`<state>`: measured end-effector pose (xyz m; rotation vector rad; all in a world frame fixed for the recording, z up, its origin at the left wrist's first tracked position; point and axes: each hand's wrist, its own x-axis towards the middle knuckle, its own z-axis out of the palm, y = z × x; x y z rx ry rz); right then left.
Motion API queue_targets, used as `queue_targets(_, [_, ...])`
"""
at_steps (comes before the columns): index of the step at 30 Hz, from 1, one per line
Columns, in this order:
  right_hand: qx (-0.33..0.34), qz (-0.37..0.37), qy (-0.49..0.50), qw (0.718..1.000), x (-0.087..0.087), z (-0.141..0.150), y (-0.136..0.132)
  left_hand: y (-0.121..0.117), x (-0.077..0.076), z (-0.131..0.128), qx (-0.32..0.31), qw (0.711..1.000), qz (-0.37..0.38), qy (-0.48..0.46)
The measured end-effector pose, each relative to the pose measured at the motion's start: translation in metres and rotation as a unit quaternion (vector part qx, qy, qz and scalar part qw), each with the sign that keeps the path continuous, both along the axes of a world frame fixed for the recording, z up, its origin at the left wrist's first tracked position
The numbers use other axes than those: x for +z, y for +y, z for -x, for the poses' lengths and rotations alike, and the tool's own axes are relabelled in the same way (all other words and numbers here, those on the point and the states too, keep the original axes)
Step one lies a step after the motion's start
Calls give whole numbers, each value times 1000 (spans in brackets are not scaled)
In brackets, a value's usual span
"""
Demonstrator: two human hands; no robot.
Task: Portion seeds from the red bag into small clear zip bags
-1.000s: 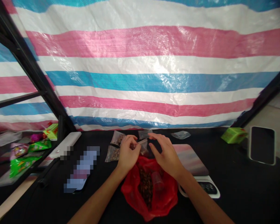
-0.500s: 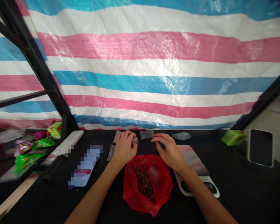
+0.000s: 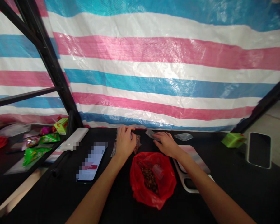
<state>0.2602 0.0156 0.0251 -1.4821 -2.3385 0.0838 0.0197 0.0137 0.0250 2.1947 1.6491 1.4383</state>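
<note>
Our left grip (image 3: 126, 141) lies palm down over the small clear bags at the back of the counter (image 3: 228, 183), its fingers bent; they hide what is beneath them, so we cannot tell whether it is closed on anything. A filled bag (image 3: 137, 144) with brown pieces inside shows at the right edge of that grip, and the edge of another clear bag (image 3: 114, 148) shows at its left.

Our right grip (image 3: 166, 142) has its fingertips at a flat clear bag (image 3: 150, 133); we see contact, or very nearly so, but cannot tell whether the fingers pinch it. One more clear bag (image 3: 184, 137) lies just beyond and to the right of this grip.

Between our two grips, and nearer to us, sits the open red bag (image 3: 136, 179), with brown pieces (image 3: 150, 179) and a clear plastic cup (image 3: 158, 171) inside it. Under our right forearm is a pale device (image 3: 189, 186) with a smooth flat top. Well to the right of the right grip we have a green box (image 3: 233, 140) and an upright phone (image 3: 259, 151). Left of the left grip lies a phone with a lit screen (image 3: 91, 171).
</note>
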Motion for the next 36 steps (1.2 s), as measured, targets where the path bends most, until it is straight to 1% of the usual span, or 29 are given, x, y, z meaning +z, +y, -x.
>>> queue_targets(2, [30, -11, 99, 995, 6, 2, -17, -2, 2, -7, -54, 996, 13, -76])
queue_targets(3, [61, -11, 167, 984, 10, 5, -26, -3, 2, -12, -80, 989, 39, -122])
queue_targets(4, [93, -3, 225, 970, 14, 9, -35, -5, 2, -16, -107, 976, 77, -172])
queue_targets(5, [121, 12, 261, 958, 17, 14, -44, -6, 2, -20, -139, 957, 122, -222])
queue_targets(6, [142, 25, 275, 950, 20, 18, -53, -8, 2, -24, -177, 933, 169, -265])
queue_targets(8, [149, 48, 265, 951, 23, 22, -70, -10, 5, -27, -256, 882, 242, -314])
queue_targets(9, [133, 51, 247, 958, 23, 22, -79, -11, 7, -27, -282, 866, 261, -319])
queue_targets(10, [106, 48, 223, 968, 21, 20, -89, -11, 9, -26, -295, 861, 267, -316])
queue_targets(12, [36, 33, 167, 985, 16, 12, -109, -11, 13, -23, -287, 868, 262, -309])
queue_targets(13, [18, 34, 138, 990, 12, 7, -119, -10, 15, -21, -276, 872, 259, -309])
queue_targets(15, [21, 48, 74, 996, 7, -5, -136, -11, 17, -17, -266, 875, 261, -308])
queue_targets(17, [29, 51, 18, 998, 3, -16, -149, -14, 19, -14, -274, 880, 272, -278])
queue_targets(18, [27, 47, -3, 999, 3, -20, -154, -16, 20, -13, -284, 884, 278, -245])
queue_targets(20, [18, 40, -30, 999, 5, -26, -161, -21, 22, -10, -319, 887, 298, -149])
queue_targets(22, [10, 42, -42, 998, 11, -28, -167, -26, 26, -5, -357, 875, 326, -35])
queue_targets(25, [13, 54, -46, 997, 21, -27, -172, -32, 33, 4, -377, 840, 377, 98])
queue_targets(27, [25, 65, -47, 996, 28, -23, -172, -37, 35, 7, -373, 808, 431, 151])
queue_targets(30, [53, 94, -39, 993, 34, -15, -166, -43, 35, 4, -370, 741, 532, 175])
queue_targets(31, [62, 104, -33, 992, 35, -13, -163, -45, 33, 2, -372, 728, 549, 175])
queue_targets(32, [70, 113, -29, 991, 35, -11, -161, -47, 32, -1, -378, 725, 549, 175])
queue_targets(33, [76, 119, -26, 990, 34, -9, -159, -48, 31, -3, -389, 731, 531, 179])
queue_targets(35, [84, 129, -21, 988, 32, -9, -157, -48, 29, -6, -418, 749, 475, 198])
queue_targets(36, [89, 132, -17, 987, 31, -10, -157, -47, 29, -6, -433, 753, 451, 207])
